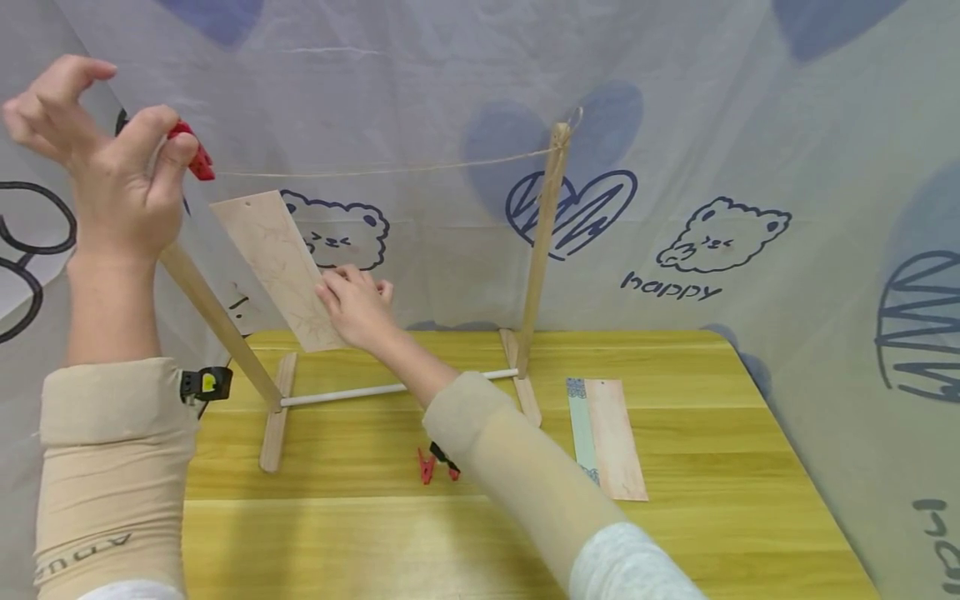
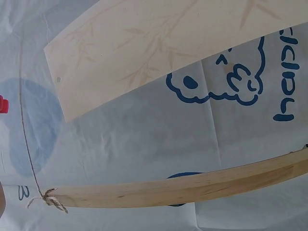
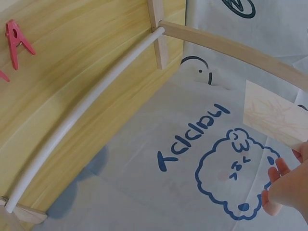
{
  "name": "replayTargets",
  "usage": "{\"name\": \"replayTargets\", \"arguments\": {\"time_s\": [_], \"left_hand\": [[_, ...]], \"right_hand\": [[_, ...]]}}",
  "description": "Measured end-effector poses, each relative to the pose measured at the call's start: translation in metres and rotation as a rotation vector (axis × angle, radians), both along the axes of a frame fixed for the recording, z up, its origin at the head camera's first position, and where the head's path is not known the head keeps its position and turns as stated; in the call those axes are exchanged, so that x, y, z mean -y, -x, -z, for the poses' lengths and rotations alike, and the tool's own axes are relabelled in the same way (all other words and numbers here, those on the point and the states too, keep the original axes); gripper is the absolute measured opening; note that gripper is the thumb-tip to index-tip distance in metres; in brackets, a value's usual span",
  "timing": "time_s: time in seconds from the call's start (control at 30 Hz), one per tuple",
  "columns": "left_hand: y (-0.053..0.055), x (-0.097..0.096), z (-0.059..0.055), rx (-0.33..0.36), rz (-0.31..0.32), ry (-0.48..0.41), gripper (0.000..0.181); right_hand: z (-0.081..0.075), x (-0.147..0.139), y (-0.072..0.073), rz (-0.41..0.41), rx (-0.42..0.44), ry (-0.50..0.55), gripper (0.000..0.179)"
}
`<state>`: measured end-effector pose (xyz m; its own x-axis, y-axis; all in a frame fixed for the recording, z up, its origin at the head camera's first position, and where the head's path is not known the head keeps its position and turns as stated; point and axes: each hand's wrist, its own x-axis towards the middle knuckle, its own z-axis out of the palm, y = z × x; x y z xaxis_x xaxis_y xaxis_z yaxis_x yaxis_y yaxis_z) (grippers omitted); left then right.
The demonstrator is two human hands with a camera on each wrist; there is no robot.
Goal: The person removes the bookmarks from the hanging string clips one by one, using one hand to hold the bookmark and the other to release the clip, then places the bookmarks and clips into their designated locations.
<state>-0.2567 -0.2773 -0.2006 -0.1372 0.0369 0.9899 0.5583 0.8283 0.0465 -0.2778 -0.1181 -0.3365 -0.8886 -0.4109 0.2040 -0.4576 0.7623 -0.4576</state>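
Note:
High on the left, my left hand (image 1: 123,171) pinches a red clothespin (image 1: 198,157) between thumb and index finger, close to the string (image 1: 360,172). The string spans two wooden posts and is knotted to a post top (image 2: 50,198) in the left wrist view. A long beige card (image 1: 273,267) with faint bamboo leaves and a small hole near its top end hangs tilted below the string, apart from it. My right hand (image 1: 362,308) grips the card by its lower right edge. Only part of that hand (image 3: 291,190) shows in the right wrist view.
The wooden stand has a left post (image 1: 221,325), a right post (image 1: 543,250) and a white crossbar (image 1: 345,394). More red clothespins (image 1: 426,467) lie on the yellow table (image 1: 360,542). A pinkish card (image 1: 617,442) and a pale green strip (image 1: 581,429) lie right. A printed sheet (image 1: 442,275) hangs behind.

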Motion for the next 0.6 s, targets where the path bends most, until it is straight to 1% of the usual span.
{"name": "replayTargets", "arguments": {"time_s": [0.13,0.33,0.47,0.6], "left_hand": [[0.0,-0.003,0.0,-0.008,0.012,0.0,0.072],[0.0,-0.006,0.004,-0.014,0.021,-0.001,0.072],[-0.001,-0.007,0.007,-0.014,0.025,0.0,0.069],[0.0,-0.008,0.013,-0.032,0.019,0.011,0.068]], "right_hand": [[-0.001,-0.002,0.0,0.009,0.004,0.003,0.037],[0.0,-0.007,0.0,0.015,-0.001,0.002,0.038],[0.001,-0.011,-0.001,0.001,-0.028,-0.014,0.038],[0.001,-0.017,-0.002,-0.01,-0.06,-0.015,0.037]]}}
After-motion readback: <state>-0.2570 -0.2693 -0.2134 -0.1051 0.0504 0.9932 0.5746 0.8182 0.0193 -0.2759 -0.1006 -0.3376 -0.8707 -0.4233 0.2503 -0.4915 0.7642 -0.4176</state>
